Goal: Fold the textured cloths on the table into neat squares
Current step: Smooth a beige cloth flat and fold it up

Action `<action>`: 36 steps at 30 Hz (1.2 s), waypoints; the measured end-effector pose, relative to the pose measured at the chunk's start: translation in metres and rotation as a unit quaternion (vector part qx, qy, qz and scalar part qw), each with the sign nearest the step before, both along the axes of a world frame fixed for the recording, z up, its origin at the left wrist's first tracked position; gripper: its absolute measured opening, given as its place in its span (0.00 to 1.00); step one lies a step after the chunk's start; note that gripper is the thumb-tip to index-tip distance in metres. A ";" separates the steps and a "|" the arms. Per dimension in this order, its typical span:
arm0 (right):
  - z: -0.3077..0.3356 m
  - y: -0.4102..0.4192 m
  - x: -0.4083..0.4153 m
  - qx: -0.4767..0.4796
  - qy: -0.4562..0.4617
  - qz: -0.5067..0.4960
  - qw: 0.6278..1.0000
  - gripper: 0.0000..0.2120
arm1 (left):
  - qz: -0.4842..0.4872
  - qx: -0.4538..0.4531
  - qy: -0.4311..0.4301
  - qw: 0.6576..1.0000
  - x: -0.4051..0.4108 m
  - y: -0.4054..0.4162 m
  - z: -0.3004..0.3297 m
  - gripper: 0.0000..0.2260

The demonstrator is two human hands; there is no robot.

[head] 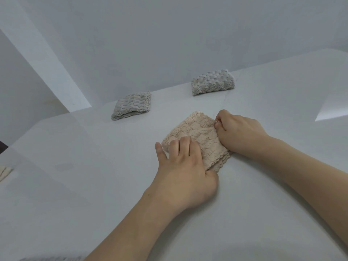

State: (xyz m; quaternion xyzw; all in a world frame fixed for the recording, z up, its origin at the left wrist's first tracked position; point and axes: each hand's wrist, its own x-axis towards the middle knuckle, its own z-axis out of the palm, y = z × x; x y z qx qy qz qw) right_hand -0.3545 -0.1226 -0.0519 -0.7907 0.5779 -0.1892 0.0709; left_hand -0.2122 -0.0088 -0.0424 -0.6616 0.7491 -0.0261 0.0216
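A beige textured cloth (197, 132), folded into a small square, lies in the middle of the white table (94, 185). My left hand (184, 170) rests on its near left part, fingers laid flat on top and thumb tucked at the near corner. My right hand (239, 132) has its fingers curled and pinches the cloth's right edge. Two grey textured cloths lie folded farther back: one at the left (131, 106), one at the right (212, 82) by the table's far edge.
A pale cloth's corner (4, 172) shows at the left border, and a strip of grey fabric (52, 258) at the bottom edge. A white wall stands behind the table. The table's far edge runs just behind the grey cloths.
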 end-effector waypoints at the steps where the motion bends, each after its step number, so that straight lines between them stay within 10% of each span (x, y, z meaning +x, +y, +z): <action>1: -0.001 -0.001 -0.001 0.001 -0.007 -0.001 1.000 0.10 | -0.009 0.012 0.004 1.000 -0.001 0.006 0.000 0.30; 10: 0.001 -0.001 -0.002 0.005 -0.021 -0.005 1.000 0.12 | 0.056 -0.048 0.293 0.953 0.016 -0.006 0.002 0.14; 16: 0.000 -0.001 -0.003 -0.008 -0.025 -0.010 1.000 0.12 | 0.053 -0.011 0.243 0.969 0.018 -0.010 -0.005 0.09; 22: -0.001 -0.004 -0.004 0.005 -0.055 -0.009 0.998 0.12 | 0.006 0.000 0.161 0.987 0.017 0.002 -0.012 0.39; 27: 0.000 -0.007 -0.009 0.025 -0.125 0.009 0.992 0.10 | 0.081 -0.049 0.409 0.908 0.015 0.001 -0.006 0.25; 32: -0.001 -0.012 -0.014 0.063 -0.249 0.039 0.966 0.05 | 0.123 -0.187 0.279 0.934 0.015 -0.030 0.001 0.23; 36: -0.003 -0.013 -0.014 0.068 -0.264 0.041 0.961 0.06 | 0.192 -0.044 0.260 0.945 0.017 -0.074 0.018 0.25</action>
